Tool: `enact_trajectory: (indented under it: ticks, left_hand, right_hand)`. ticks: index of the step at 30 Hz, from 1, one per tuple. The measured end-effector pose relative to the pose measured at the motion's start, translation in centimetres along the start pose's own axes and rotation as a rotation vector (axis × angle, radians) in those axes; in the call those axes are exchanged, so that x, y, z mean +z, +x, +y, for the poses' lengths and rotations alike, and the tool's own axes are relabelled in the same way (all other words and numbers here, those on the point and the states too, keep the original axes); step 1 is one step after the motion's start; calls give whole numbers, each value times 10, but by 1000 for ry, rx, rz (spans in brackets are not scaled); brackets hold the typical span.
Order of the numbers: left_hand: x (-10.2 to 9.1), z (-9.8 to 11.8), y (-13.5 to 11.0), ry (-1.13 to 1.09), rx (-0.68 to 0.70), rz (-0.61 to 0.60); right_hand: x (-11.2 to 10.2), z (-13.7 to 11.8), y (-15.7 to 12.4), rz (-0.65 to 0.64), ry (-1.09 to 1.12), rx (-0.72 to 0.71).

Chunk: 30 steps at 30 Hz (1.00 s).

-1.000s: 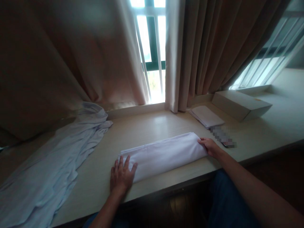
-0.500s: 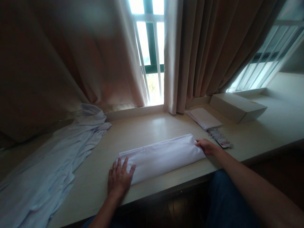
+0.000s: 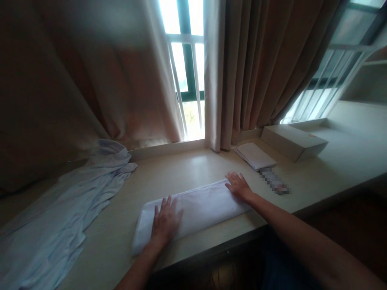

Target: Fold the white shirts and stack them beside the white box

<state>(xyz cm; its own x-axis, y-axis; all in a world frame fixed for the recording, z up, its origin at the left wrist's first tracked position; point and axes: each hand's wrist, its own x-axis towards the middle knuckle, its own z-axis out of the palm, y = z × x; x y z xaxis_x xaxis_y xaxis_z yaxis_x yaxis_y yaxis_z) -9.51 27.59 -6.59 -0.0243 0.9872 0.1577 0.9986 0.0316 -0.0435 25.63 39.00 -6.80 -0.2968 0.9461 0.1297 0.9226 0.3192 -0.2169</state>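
Note:
A white cloth (image 3: 199, 209), folded into a long narrow strip, lies across the light wooden desk (image 3: 187, 165) near its front edge. My left hand (image 3: 165, 220) lies flat on the cloth's left part, fingers spread and pointing away from me. My right hand (image 3: 238, 186) rests flat on the cloth's right end, fingers stretched out. Neither hand holds anything.
A crumpled pale blue garment (image 3: 60, 209) sprawls over the desk's left side. A small stack of folded white paper (image 3: 255, 156), a flat cardboard box (image 3: 293, 141) and a blurred small object (image 3: 274, 181) sit at the right. Curtains (image 3: 256, 64) hang behind the desk before a barred window (image 3: 187, 64).
Both hands moved from the cloth's ends onto its top. The left hand slid forward onto the left part; the right hand went from the right edge up onto the cloth, fingers flattened.

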Motion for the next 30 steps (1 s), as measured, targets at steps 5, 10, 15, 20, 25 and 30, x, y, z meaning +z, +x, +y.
enact_trajectory:
  ticks: [5,10,15,20,25,30]
  left_hand:
    - [7,52,33,-147,95,-137]
    - [22,64,32,-186,80,-117]
    - [21,67,16,-189,60,-113]
    - [18,71,0,-213,70,-102]
    - [18,73,-12,-238,68,-85]
    - [14,63,-8,-249,108,-141]
  right_hand:
    - [22,-11,-5,-103,-37,50]
    - [24,-10,-10,-44,-36,51]
    - [20,-14,-18,-42,-42,71]
    - [25,-8,-36,-58,-36,34]
    - [36,-2,-47,2,-49,27]
    - [41,-4,-45,-1,-26,37]
